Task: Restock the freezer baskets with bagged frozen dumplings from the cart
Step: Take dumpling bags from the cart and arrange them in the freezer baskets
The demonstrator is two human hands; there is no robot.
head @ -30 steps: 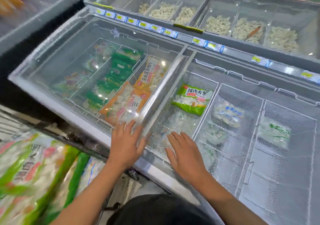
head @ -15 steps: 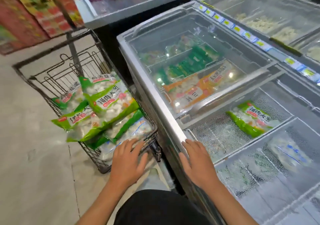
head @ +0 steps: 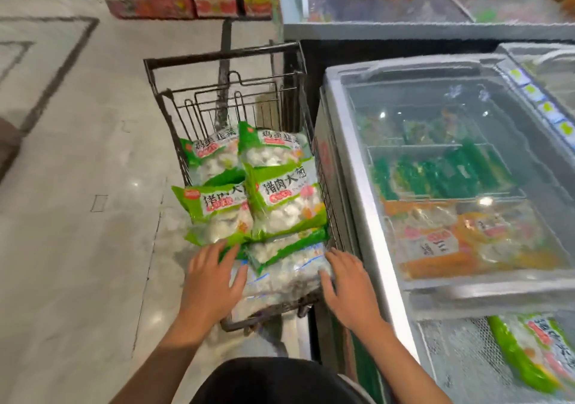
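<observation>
Reaching into a dark wire shopping cart (head: 224,61) parked just beside a glass-lidded chest freezer (head: 357,167), a person sets both bare hands on the nearest bag of stock. Only the head camera covers the scene. The left hand (head: 211,282) lies flat with its fingers spread and straight, the fingertips touching the left edge of a clear plastic bag of white frozen dumplings with blue print (head: 280,276), which sits at the near end of the cart under the green-trimmed bags. The right hand (head: 350,285) mirrors it at the bag's right edge, fingers apart and only slightly bent, the thumb against the plastic; neither hand has closed on anything yet. Behind the clear bag, four green-and-white printed bags of dumplings (head: 284,201) are stacked toward the cart's far end.

The step in hand appears to be the pick-up from the cart: the bag is bracketed between the two palms but not yet lifted. The next move likely calls for the fingers to curl under both ends, raise the bag clear of the green bag overlapping its top, and swing it right to the open white mesh freezer basket (head: 466,354), where one green bag (head: 535,350) already lies. The sliding lid (head: 466,185) covers the rest.
</observation>
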